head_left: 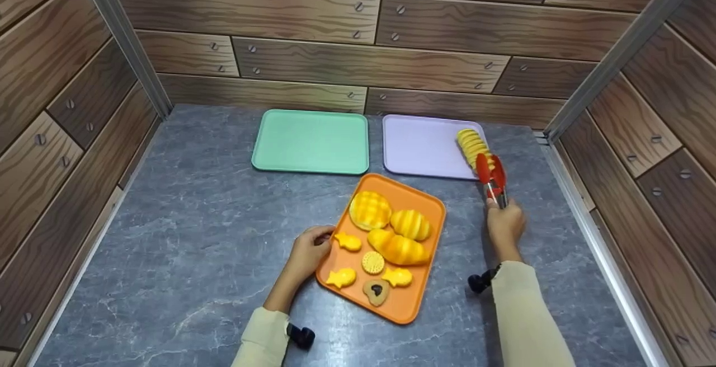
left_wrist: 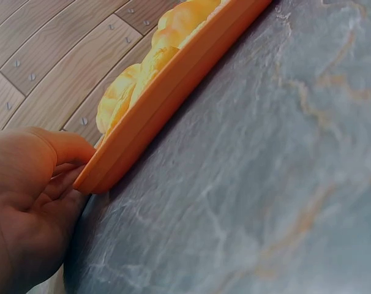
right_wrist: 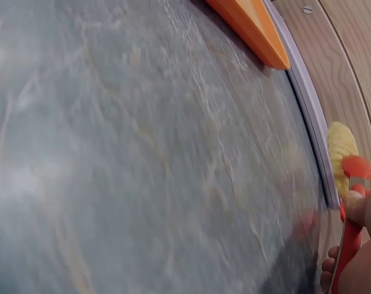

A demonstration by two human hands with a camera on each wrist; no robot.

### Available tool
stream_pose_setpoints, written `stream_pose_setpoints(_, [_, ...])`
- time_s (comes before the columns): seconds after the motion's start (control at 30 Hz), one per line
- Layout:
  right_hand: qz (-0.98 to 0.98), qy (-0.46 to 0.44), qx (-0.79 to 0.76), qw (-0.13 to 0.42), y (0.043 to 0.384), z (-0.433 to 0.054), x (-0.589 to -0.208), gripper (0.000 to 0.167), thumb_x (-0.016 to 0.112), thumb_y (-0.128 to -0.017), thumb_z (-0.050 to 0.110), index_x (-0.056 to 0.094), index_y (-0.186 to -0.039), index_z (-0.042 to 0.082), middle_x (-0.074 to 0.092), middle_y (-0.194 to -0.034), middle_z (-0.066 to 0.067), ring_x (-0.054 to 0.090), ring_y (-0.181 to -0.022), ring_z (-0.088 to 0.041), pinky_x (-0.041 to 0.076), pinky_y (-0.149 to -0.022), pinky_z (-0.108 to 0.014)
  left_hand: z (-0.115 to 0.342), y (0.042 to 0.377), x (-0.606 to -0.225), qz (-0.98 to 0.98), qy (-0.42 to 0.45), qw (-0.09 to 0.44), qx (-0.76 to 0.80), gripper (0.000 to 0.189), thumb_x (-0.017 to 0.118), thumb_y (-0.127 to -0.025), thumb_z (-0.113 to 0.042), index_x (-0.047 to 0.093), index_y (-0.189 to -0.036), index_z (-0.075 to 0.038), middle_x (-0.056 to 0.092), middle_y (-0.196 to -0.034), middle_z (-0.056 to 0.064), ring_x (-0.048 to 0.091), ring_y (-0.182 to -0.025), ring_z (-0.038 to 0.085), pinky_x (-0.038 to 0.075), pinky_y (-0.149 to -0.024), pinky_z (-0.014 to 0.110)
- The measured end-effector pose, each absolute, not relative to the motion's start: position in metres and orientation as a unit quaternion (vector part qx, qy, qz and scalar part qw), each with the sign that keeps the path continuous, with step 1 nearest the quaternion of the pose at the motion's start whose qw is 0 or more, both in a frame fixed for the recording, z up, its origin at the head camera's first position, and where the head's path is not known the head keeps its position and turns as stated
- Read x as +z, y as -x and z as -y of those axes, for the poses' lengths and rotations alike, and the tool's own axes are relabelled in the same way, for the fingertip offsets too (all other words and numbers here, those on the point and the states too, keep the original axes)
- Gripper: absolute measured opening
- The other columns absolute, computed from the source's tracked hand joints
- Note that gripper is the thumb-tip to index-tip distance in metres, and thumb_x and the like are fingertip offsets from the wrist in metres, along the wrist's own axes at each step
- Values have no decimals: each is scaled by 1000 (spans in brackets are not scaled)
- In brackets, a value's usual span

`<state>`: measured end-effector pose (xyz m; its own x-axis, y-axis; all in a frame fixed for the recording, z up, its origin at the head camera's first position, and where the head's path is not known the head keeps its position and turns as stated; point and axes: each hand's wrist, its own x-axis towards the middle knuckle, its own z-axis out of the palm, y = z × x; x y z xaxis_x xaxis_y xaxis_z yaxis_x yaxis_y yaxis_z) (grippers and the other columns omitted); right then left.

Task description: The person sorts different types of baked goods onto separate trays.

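Note:
My left hand [head_left: 309,251] grips the left rim of an orange tray [head_left: 428,202], thumb and fingers at its edge in the left wrist view. On that tray lie a round checkered bun [head_left: 370,210], a striped roll [head_left: 411,225], a croissant [head_left: 398,247], several yellow fish-shaped pieces [head_left: 342,278], a round biscuit [head_left: 372,263] and a heart-shaped cookie [head_left: 376,292]. My right hand [head_left: 506,226] holds red-tipped tongs [head_left: 492,174]. Their tips are at the near end of a ridged yellow bread [head_left: 471,146] at the right side of the lilac tray [head_left: 428,146]; whether they squeeze it I cannot tell.
A mint green tray [head_left: 311,142] lies left of the lilac one, close to the back wall. Wood-patterned panels [head_left: 302,14] stand at the back and both sides of the grey marbled tabletop [head_left: 212,216]. Metal strips run along the corners.

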<state>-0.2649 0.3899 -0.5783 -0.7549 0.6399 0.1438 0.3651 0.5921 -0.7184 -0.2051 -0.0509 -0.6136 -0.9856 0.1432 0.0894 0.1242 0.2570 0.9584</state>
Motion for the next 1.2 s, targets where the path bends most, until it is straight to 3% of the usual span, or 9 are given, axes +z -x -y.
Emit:
stream_pose_setpoints(0.4, [869, 351, 307, 166, 282, -366, -576, 52, 62, -97, 31, 57, -128, -10, 59, -122, -35, 52, -116, -54, 38, -101, -60, 52, 206, -610, -797, -79, 18, 598, 31, 62, -92, 0, 71, -121, 0, 68, -116, 17, 64, -102, 25, 53, -90, 34])
stream_pose_setpoints(0.73, [853, 376, 313, 183, 292, -352, -574, 47, 64, -97, 29, 59, -123, -10, 60, -123, -34, 50, -121, -50, 36, -105, -56, 52, 205, -611, -798, -81, 13, 597, 33, 61, -89, 2, 71, -121, 0, 68, -115, 17, 64, -102, 25, 53, -89, 30])
stream_pose_setpoints(1.2, [856, 373, 317, 167, 300, -354, -575, 55, 63, -97, 32, 55, -131, -10, 58, -128, -34, 49, -123, -51, 36, -107, -56, 53, 205, -613, -795, -93, 12, 600, 32, 61, -90, 2, 71, -121, 1, 69, -114, 17, 65, -102, 26, 53, -89, 32])
